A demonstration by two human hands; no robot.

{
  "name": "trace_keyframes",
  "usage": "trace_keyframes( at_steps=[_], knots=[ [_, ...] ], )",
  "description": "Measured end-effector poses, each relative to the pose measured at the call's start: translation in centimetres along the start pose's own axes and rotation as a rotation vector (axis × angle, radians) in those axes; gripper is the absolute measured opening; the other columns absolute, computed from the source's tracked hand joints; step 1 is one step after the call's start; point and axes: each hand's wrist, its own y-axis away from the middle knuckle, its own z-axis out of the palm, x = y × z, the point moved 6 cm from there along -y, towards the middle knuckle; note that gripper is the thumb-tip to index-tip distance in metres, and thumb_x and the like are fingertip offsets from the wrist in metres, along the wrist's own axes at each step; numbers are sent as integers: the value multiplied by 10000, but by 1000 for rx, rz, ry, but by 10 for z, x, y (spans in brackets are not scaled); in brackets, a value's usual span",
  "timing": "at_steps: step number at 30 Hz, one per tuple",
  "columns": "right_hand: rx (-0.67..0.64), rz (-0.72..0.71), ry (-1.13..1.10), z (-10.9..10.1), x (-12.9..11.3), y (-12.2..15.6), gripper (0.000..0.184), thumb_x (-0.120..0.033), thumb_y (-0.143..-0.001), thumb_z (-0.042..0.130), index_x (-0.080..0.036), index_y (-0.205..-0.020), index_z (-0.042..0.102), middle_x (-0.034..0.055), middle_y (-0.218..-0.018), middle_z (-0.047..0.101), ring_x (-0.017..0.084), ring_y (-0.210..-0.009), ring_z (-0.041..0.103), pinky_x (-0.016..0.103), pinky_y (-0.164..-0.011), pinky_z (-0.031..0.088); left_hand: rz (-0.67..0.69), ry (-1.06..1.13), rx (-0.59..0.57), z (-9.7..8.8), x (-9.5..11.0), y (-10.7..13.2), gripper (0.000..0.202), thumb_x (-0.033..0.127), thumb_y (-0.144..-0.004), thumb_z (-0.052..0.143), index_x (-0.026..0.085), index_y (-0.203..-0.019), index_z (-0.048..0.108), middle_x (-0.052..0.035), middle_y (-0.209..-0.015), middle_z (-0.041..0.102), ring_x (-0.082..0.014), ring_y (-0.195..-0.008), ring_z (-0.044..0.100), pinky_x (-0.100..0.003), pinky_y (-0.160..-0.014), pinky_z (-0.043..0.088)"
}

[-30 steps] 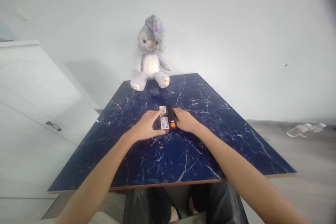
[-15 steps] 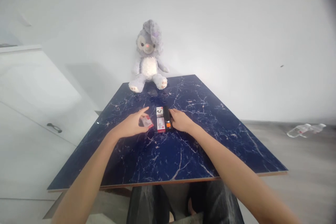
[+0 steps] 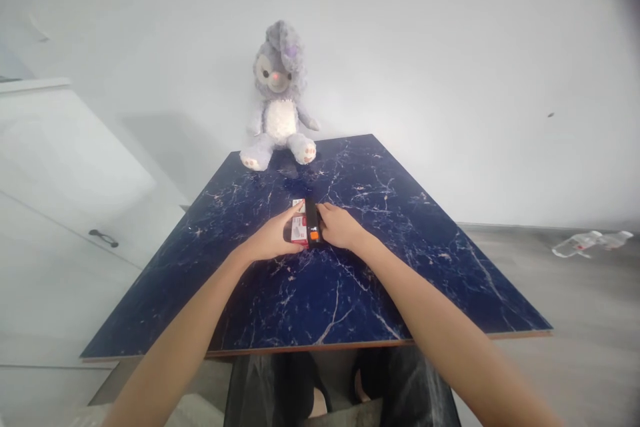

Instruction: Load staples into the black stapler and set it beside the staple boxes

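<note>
My left hand [image 3: 270,239] is curled round a small red and white box [image 3: 299,231] and holds it against the left side of a black device with an orange button [image 3: 313,221]. Another small box [image 3: 299,203] shows just beyond my fingertips. My right hand [image 3: 339,227] grips the right side of the black device, with its fingers pressed to it. All of this lies near the middle of a dark blue marbled table [image 3: 350,293].
A grey plush rabbit [image 3: 277,100] sits at the table's far edge against the white wall. A white cabinet [image 3: 60,167] with a dark handle [image 3: 103,238] stands at the left. A clear plastic bottle [image 3: 590,242] lies on the floor at the right.
My left hand drew away to the left with a small box, then brought it back against the boxes beside the black device. My right hand stayed on the device.
</note>
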Motion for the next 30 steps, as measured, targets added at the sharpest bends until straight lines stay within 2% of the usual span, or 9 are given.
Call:
trace_keyframes(
  at_steps=[3,5,7,9,12,20,25,27,30],
  knots=[
    [-3,1,4,-1,-1,0,453,-117,-904,461,-98,-1352,526,161,-1155,652,265,-991,662,332,-880,481,34,-28,28,-1,0,0,1063,402,-750,794,301,-1624,198,-103,-1505,527,-330,-1279,586,-427,-1023,507],
    [0,1,11,-1,-1,0,445,-116,-900,463,-96,-1339,537,160,-1150,655,268,-985,663,332,-872,481,89,-36,135,-8,-4,-1,889,471,-818,730,278,-1583,320,-100,-1523,511,-316,-1326,547,-426,-1074,469],
    [5,-2,16,-1,-1,0,426,-116,-900,463,-96,-1316,550,158,-1138,659,269,-977,664,333,-867,480,102,-50,305,-19,-14,-3,646,514,-950,544,247,-1526,424,-94,-1529,510,-282,-1386,493,-431,-1147,397],
    [8,-2,18,0,-1,-1,418,-115,-904,460,-100,-1311,549,159,-1140,659,266,-974,663,330,-864,477,62,-100,382,-24,-27,-6,553,506,-1032,347,230,-1494,475,-78,-1571,466,-252,-1459,406,-448,-1219,288],
    [5,10,14,2,0,-1,406,-114,-908,455,-105,-1305,545,160,-1142,658,264,-979,661,328,-865,474,4,-150,239,-15,-39,-12,591,526,-1049,247,233,-1511,468,-44,-1634,372,-238,-1521,307,-438,-1262,192],
    [1,-3,-5,2,1,-1,395,-142,-926,461,-115,-1310,548,153,-1136,665,264,-990,662,328,-869,477,63,-130,133,-15,-23,1,637,551,-1026,362,301,-1606,283,-65,-1627,379,-277,-1472,389,-463,-1201,320],
    [20,67,15,0,-1,-1,314,-133,-936,454,-137,-1203,619,158,-1134,685,264,-994,678,321,-862,482,-61,-199,-26,-17,-35,9,1249,650,-755,750,277,-1637,-52,-140,-1708,74,-387,-1547,184,-546,-1205,271],
    [40,136,5,-2,1,-2,283,-145,-952,440,-148,-1149,643,156,-1115,706,264,-994,689,321,-860,485,-82,-232,-26,-16,-36,9,1375,644,-682,812,252,-1629,-105,-183,-1693,124,-401,-1544,185,-568,-1202,254],
    [63,284,-56,-8,9,-3,306,-197,-995,387,-150,-1135,656,159,-1091,737,277,-998,706,338,-855,491,-71,-230,3,-10,-32,5,1321,639,-712,792,268,-1632,-81,-186,-1637,319,-381,-1520,278,-562,-1179,288]
  ],
)
